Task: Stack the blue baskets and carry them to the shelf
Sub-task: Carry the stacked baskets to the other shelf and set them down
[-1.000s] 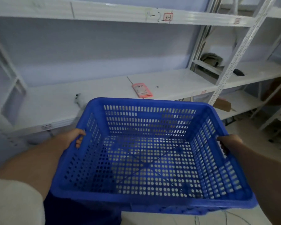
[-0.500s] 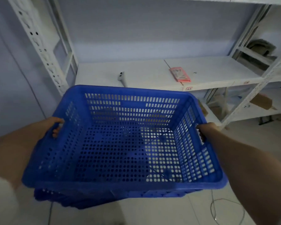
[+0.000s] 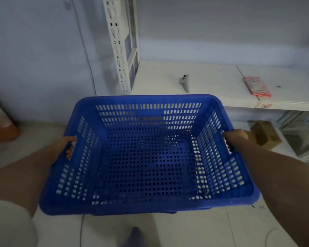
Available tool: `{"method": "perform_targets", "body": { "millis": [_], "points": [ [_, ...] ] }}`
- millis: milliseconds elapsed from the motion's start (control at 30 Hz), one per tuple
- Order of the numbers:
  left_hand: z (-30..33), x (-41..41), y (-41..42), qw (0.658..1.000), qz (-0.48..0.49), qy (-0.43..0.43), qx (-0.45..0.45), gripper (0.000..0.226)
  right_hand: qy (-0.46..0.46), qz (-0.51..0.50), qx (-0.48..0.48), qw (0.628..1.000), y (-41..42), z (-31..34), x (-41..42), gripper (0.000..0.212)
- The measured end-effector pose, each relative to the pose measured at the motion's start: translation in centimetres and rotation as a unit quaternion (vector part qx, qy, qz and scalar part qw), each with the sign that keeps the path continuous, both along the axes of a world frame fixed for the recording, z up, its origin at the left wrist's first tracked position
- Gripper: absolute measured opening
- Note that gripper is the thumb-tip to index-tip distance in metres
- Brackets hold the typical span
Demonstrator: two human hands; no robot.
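Note:
I hold a stack of blue perforated baskets (image 3: pixel 146 157) in the air in front of me, open side up; only the top one shows clearly, with a rim of another just visible under its near edge. My left hand (image 3: pixel 65 146) grips the left handle slot. My right hand (image 3: pixel 233 139) grips the right handle slot. The white shelf board (image 3: pixel 212 82) lies just beyond the baskets' far rim, slightly to the right.
On the shelf lie a small grey tool (image 3: pixel 185 82) and a pink packet (image 3: pixel 257 86). A white slotted shelf post (image 3: pixel 117 47) rises at the shelf's left end. A brown cardboard box (image 3: pixel 266 134) sits on a lower level at right, an orange object (image 3: pixel 0 122) at far left.
The view has swung left and down, so the shelf post and shelf sit further right. Both hands keep the same grip on the baskets.

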State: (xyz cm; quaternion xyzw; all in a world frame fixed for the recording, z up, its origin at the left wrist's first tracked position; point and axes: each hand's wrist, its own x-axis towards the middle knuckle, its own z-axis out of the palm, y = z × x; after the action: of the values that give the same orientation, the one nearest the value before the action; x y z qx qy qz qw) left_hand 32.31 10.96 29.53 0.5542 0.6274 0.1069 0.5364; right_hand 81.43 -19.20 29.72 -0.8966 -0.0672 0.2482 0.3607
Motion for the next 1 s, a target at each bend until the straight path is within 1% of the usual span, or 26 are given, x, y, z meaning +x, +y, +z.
{"method": "perform_targets", "body": {
  "millis": [100,267,367,433,467,533,633,667,733,800,867,933,1000],
  "points": [
    [-0.2,-1.4,1.7,1.0,0.012,-0.017,-0.004,0.051,-0.007,0.003,0.003,1.0,3.4,-0.4,-1.3,0.027],
    [-1.0,-1.8,7.6,0.999,0.025,-0.023,-0.025,0.05,0.005,-0.02,-0.006,1.0,7.6,-2.0,-2.2,0.026],
    [-1.4,-0.9,11.1,0.999,0.015,-0.036,-0.027,0.053,-0.007,-0.029,-0.025,0.999,9.5,-2.3,-2.7,0.032],
    [-1.5,0.0,13.0,0.999,-0.004,-0.029,-0.022,0.05,-0.014,-0.03,-0.025,0.999,10.5,-1.8,-3.1,0.03],
    [-1.5,0.4,13.6,0.999,-0.02,-0.023,-0.025,0.044,-0.012,-0.034,-0.03,0.999,10.9,-1.6,-3.2,0.028],
    [-1.0,1.3,14.4,0.998,-0.047,-0.013,-0.038,0.027,-0.004,-0.041,-0.043,0.998,11.1,-1.4,-3.1,0.026],
    [-0.7,2.5,15.0,0.996,-0.062,-0.015,-0.055,0.019,-0.014,-0.05,-0.054,0.997,11.1,-1.3,-2.6,0.029],
    [-0.6,3.0,15.0,0.996,-0.066,-0.016,-0.063,0.02,-0.018,-0.052,-0.057,0.997,11.1,-1.2,-2.4,0.031],
    [-0.6,3.8,14.8,0.994,-0.072,-0.012,-0.081,0.034,-0.021,-0.052,-0.073,0.996,11.1,-0.9,-1.9,0.037],
    [-0.9,4.1,14.9,0.993,-0.072,-0.005,-0.089,0.04,-0.013,-0.031,-0.088,0.996,11.3,0.0,-1.9,0.039],
    [-1.2,4.0,15.1,0.994,-0.067,0.003,-0.089,0.039,-0.009,-0.015,-0.091,0.996,11.4,1.1,-2.1,0.041],
    [-1.3,3.8,15.3,0.995,-0.057,0.007,-0.086,0.033,-0.008,-0.001,-0.102,0.995,11.3,1.5,-2.2,0.039],
    [-1.5,3.9,15.4,0.995,-0.052,0.013,-0.083,0.025,-0.011,0.008,-0.109,0.994,11.1,1.4,-2.5,0.044]
  ]
}}
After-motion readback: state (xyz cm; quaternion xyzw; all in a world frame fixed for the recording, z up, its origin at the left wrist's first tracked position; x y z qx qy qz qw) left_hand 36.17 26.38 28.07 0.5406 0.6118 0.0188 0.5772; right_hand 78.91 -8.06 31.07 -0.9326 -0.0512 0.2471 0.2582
